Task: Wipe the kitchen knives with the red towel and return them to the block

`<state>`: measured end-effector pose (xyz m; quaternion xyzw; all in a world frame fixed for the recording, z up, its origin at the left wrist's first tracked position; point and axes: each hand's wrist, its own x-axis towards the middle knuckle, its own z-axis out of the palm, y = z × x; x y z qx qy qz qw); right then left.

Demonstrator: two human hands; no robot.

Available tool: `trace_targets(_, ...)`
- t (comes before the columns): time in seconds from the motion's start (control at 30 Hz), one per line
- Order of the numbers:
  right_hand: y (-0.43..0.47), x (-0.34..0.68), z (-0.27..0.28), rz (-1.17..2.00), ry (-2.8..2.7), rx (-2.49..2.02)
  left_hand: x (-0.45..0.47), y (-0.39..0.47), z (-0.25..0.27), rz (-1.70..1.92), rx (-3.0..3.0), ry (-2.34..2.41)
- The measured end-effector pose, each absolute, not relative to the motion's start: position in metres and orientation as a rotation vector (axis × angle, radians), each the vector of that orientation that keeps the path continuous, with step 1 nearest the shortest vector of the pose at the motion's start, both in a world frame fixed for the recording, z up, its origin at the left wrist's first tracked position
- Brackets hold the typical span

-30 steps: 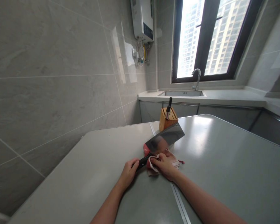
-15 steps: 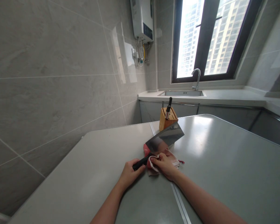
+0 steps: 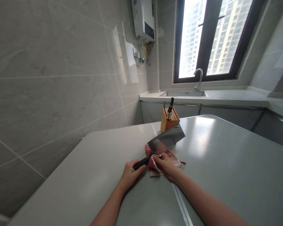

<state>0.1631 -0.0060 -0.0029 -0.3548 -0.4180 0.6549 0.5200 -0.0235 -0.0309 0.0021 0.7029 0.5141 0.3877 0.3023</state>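
My left hand (image 3: 130, 171) is closed round the black handle of a cleaver (image 3: 168, 137), whose broad steel blade slants up to the right above the table. In my right hand (image 3: 166, 165) is a bunched red and pale cloth (image 3: 155, 171), pinched at the end of the handle near the blade. Part of that cloth lies on the table under the blade, with a small red loop at its right end. Just behind the blade stands a wooden knife block (image 3: 164, 123) with a black-handled tool in it.
The pale table (image 3: 103, 157) has a metal seam (image 3: 182, 204) running through it. Beyond it is a counter (image 3: 235, 94) with a sink (image 3: 186, 94) and a tap (image 3: 199, 78) below a window. A water heater (image 3: 143, 20) hangs on the tiled wall.
The cleaver and my left hand have shifted very slightly to the left and up. My right hand keeps its pinch on the cloth near the handle.
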Motion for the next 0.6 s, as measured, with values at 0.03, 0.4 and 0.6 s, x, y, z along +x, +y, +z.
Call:
trace_targets(0.03, -0.0058, 0.1630, -0.0026, 1.577, -1.004, -0.831, -0.0234, -0.0310, 0.0025, 1.028, 1.857, 1.357)
trace_targets(0.4, -0.0025, 0.1623, -0.0029, 1.628, -0.895, -0.698, -0.0231, -0.0302, 0.0023, 1.008, 1.901, 1.362)
trace_targets(0.6, -0.0051, 0.1621, 0.0043, 1.654, -0.891, -0.648, -0.0235, -0.0300, 0.0016, 0.987, 1.899, 1.360)
